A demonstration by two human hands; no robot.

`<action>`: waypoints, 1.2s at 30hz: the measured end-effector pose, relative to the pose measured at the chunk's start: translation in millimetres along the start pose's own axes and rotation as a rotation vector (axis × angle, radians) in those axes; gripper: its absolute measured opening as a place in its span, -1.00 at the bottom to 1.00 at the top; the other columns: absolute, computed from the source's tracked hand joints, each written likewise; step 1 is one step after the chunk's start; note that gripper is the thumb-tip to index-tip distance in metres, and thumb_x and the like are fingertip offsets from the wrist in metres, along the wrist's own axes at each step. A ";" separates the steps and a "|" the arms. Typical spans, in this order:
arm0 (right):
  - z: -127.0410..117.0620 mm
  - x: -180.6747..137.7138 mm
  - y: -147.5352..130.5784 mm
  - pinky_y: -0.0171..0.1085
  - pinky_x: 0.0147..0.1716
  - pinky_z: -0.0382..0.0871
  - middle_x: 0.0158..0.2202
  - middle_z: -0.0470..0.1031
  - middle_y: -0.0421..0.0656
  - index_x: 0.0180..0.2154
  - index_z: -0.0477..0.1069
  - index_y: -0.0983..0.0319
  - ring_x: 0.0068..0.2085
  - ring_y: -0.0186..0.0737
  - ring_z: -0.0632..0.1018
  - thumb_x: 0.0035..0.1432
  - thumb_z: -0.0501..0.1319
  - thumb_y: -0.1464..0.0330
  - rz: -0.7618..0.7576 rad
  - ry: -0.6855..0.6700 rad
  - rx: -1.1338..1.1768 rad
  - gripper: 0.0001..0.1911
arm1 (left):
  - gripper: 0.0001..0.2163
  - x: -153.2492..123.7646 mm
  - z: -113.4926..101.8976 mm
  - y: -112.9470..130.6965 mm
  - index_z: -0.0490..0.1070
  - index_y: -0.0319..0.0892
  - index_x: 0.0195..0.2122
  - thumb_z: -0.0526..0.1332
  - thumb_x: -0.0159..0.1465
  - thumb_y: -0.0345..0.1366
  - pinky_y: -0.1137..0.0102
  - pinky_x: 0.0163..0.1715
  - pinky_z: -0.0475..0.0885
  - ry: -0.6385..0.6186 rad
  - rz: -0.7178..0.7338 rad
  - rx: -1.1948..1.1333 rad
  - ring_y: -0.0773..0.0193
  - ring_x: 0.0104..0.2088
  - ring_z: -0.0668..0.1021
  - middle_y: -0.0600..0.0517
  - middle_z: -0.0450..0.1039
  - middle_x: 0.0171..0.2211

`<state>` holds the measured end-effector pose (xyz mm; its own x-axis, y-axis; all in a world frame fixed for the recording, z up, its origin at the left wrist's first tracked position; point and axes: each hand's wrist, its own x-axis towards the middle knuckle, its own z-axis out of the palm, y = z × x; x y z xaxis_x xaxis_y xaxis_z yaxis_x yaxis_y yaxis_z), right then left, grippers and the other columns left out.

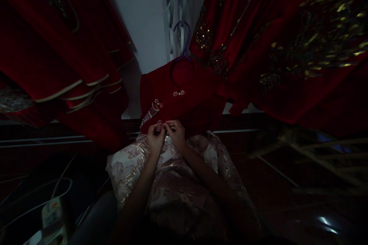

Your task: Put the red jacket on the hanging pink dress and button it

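Note:
A small red garment (184, 95) hangs on a purple hanger (184, 40) in front of me. It has pearl clasps (178, 93) and a beaded tassel (151, 113). Below it spreads a pale pink floral brocade skirt (172, 183). My left hand (155, 138) and my right hand (175, 132) meet at the red garment's lower edge, both pinching a small pearl fastening (162, 124) between the fingertips. The room is dim.
Red embroidered garments hang at left (57, 57) and right (287, 46), close on both sides. A white wall (143, 19) is behind. A white power strip (51, 212) with cables lies on the dark floor at lower left. Thin pale rods (316, 153) lie at right.

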<state>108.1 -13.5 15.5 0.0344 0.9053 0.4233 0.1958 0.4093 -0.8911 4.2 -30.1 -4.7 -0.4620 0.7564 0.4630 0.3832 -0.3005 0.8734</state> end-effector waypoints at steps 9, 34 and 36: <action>0.0 0.2 6.2 -0.34 -0.24 0.48 -0.28 0.44 -0.18 -0.31 0.44 0.19 -0.25 -0.34 0.53 0.19 0.16 0.35 -0.076 -0.037 -0.063 -0.91 | -0.78 -0.8 0.4 -0.6 0.48 -0.19 -0.18 0.25 0.17 -0.22 0.38 -0.24 0.47 -0.026 -0.061 -0.004 0.31 -0.34 0.55 -0.01 0.53 -0.29; -2.2 2.3 0.8 -0.29 -0.18 0.35 -0.27 0.33 -0.16 -0.29 0.33 0.21 -0.25 -0.30 0.41 0.16 0.10 0.43 -0.136 0.026 -0.163 -0.94 | -0.85 12.6 -6.3 -5.5 0.40 -0.18 -0.22 0.17 0.17 -0.35 0.40 -0.19 0.42 0.001 -0.045 0.034 0.31 -0.27 0.52 0.00 0.47 -0.26; -4.7 -0.2 -2.2 -0.28 -0.19 0.33 -0.28 0.29 -0.15 -0.33 0.29 0.21 -0.25 -0.28 0.38 0.12 0.09 0.47 -0.137 0.127 -0.170 -0.93 | -0.84 12.3 -8.0 -5.2 0.36 -0.17 -0.19 0.09 0.21 -0.38 0.39 -0.14 0.40 0.116 -0.024 0.017 0.31 -0.21 0.49 -0.02 0.43 -0.21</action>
<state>112.2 -15.2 18.1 0.1173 0.8169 0.5647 0.3689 0.4921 -0.7885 -9.8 -23.8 -2.3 -0.5605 0.6908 0.4568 0.3839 -0.2720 0.8824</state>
